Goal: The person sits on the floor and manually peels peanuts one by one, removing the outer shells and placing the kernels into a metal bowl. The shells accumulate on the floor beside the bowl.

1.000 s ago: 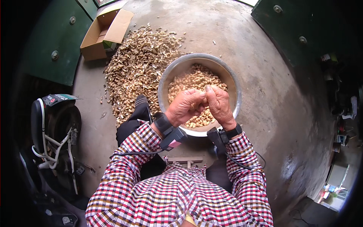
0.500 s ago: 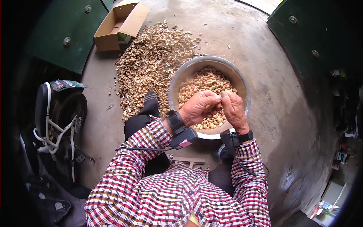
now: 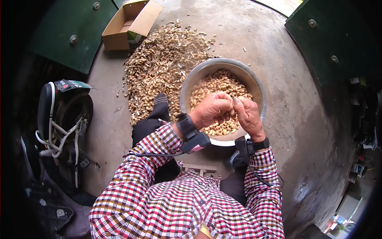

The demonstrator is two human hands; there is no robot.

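A wide metal basin (image 3: 254,79) stands on the floor in front of me. In it lie many peanuts (image 3: 225,83), brown ones toward the far side and paler ones (image 3: 220,129) close to the near rim. Above them my left hand (image 3: 213,109) and my right hand (image 3: 248,115) meet, thumbs and fingertips pinched close together. Both hands are closed; whatever sits between the fingertips is too small and covered to make out. Left of the basin spreads a large heap of empty peanut shells (image 3: 159,63).
An open cardboard box (image 3: 131,26) stands at the heap's far left edge. Dark green door panels (image 3: 71,28) flank both sides. A white-framed wheeled thing with a black seat (image 3: 47,107) is at left. My shoe (image 3: 160,107) touches the shells. Assorted items line the right wall.
My left fingers have curled in a little more, and the thumbs remain close together. The whole view has shifted slightly.
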